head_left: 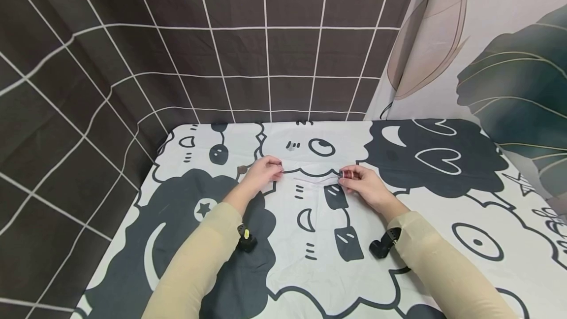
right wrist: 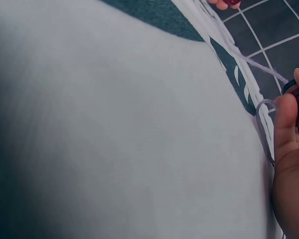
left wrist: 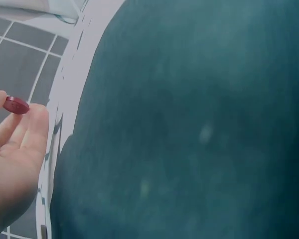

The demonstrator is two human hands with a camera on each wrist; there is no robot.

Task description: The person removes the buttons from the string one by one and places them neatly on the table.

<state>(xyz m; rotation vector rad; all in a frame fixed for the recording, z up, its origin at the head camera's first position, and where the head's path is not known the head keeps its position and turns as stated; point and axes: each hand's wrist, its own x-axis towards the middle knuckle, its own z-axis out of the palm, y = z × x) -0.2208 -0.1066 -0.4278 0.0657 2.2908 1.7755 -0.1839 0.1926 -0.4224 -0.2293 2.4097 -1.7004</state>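
Observation:
My left hand [head_left: 266,169] pinches a small dark red button-like disc [left wrist: 16,105] between thumb and fingertips, above the printed cloth. To its right, my right hand [head_left: 365,183] grips a short stack of dark red discs [head_left: 347,174] with a dark piece at its left end. A thin pale string [right wrist: 266,68] leaves that dark end and stretches left toward my left hand. Near my right fingertips a loop of string [right wrist: 259,114] hangs down in the right wrist view. Fingers hide part of the stack.
A black-and-white cartoon cloth [head_left: 328,279] covers the table. Behind and to the left hangs a dark grid-patterned curtain [head_left: 239,53]; a leaf-patterned curtain [head_left: 514,82] hangs at the right. A short black cord [head_left: 386,110] shows at the back edge.

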